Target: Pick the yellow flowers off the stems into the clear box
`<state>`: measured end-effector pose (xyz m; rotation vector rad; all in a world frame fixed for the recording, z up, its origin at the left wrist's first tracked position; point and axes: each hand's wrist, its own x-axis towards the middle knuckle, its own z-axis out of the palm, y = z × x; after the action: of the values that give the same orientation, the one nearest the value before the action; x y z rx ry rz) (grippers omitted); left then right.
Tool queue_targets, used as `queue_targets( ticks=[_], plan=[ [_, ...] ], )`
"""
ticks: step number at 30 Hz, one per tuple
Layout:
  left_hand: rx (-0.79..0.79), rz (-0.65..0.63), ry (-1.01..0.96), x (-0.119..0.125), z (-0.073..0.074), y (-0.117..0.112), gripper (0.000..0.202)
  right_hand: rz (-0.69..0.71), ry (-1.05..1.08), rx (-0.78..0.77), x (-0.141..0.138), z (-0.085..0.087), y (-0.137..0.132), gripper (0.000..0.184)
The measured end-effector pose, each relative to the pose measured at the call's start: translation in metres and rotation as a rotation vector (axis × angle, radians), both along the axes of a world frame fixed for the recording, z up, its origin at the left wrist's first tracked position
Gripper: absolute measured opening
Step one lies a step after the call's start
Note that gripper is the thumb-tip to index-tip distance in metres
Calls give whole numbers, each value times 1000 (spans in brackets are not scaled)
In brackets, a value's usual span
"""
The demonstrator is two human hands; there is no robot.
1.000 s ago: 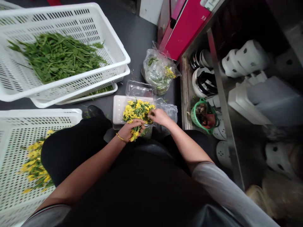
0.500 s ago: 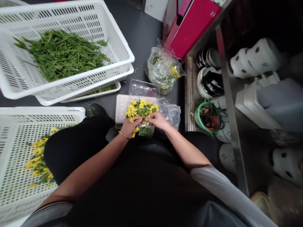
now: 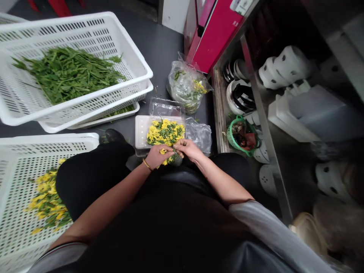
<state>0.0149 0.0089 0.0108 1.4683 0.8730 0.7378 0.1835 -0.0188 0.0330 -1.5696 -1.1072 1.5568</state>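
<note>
My left hand (image 3: 158, 156), with a gold bracelet on the wrist, is closed around a small bunch of yellow flowers (image 3: 164, 154) with green stems. My right hand (image 3: 190, 148) pinches at the same bunch from the right, fingertips touching it. Just beyond both hands a clear plastic tray (image 3: 140, 131) on the floor holds a heap of yellow flowers and green bits (image 3: 165, 132). My black-clad knees fill the bottom of the view.
A white perforated crate with green leafy stems (image 3: 65, 74) sits on stacked crates at top left. Another white crate (image 3: 17, 167) at lower left holds yellow flowers (image 3: 47, 201). An empty clear lid (image 3: 166, 107), plastic bags (image 3: 186, 85), a green basket (image 3: 241, 134) and a steel shelf with white shoes lie to the right.
My right hand has drawn back from the heap in the tray to meet my left hand at the bunch. The view has shifted slightly.
</note>
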Motion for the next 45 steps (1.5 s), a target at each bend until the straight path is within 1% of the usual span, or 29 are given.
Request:
queue_targets(
  ticks=[2,4,5,7,9,10,11,12,13,14,15,16,17,19,20,21,22,24,27,29,31,33,35,37,39,42,45],
  plan=[
    [-44,12,-36,0,3,-3,12,-72,72,-29,-5,-3,-5,39],
    [-181,55,-80,1,4,-5,14,-107,-1,36,-11,-2,-9,37],
    [-268,95,-114,2,4,-5,16,-116,-93,112,-14,0,-11,35],
    [-441,193,-210,3,4,-4,21,-93,-333,319,-22,6,-15,29],
    [-581,275,-322,3,5,0,25,4,-541,501,-27,11,-17,23],
    [-645,294,-368,3,5,2,26,80,-602,546,-26,14,-17,21],
    [-713,292,-405,1,5,3,26,172,-626,547,-22,16,-17,19],
    [-778,277,-446,0,5,5,24,280,-621,506,-14,17,-15,15],
    [-835,248,-496,-1,5,6,21,402,-597,427,-4,18,-11,10],
    [-883,203,-556,-3,5,7,17,515,-567,325,7,17,-5,9],
    [-915,147,-622,-4,4,7,15,636,-534,203,19,15,2,15],
    [-929,86,-684,-4,4,7,14,705,-541,85,31,11,12,20],
    [-930,24,-729,-5,3,8,13,690,-588,18,40,5,22,17],
    [-916,-71,-749,-4,2,8,20,483,-797,16,48,-11,45,16],
    [-905,-92,-737,-4,1,8,25,394,-919,17,48,-20,56,18],
    [-892,-95,-716,-4,0,8,28,339,-1022,1,45,-28,65,20],
    [-877,-85,-687,-3,0,8,30,307,-1108,-14,41,-36,73,21],
    [-851,-50,-604,-3,-2,9,26,303,-1204,-44,31,-48,82,23],
    [-837,33,-449,-2,-6,10,22,285,-1250,-34,22,-58,79,24],
    [-797,89,-392,-2,-8,11,22,253,-1257,1,21,-63,71,25],
    [-747,111,-361,-2,-9,12,22,204,-1200,49,21,-68,67,27],
    [-718,106,-318,-1,-9,12,23,119,-1052,63,23,-72,67,24],
    [-689,112,-276,0,-7,11,23,58,-858,5,25,-75,71,17],
    [-651,136,-249,0,-6,10,23,50,-698,-82,26,-76,75,15],
    [-618,163,-236,1,-5,9,23,37,-594,-134,27,-75,76,17],
    [-572,182,-227,1,-5,8,23,-36,-450,-164,26,-71,72,21],
    [-550,169,-229,0,-5,7,22,-108,-256,-262,23,-65,66,11]
  ],
)
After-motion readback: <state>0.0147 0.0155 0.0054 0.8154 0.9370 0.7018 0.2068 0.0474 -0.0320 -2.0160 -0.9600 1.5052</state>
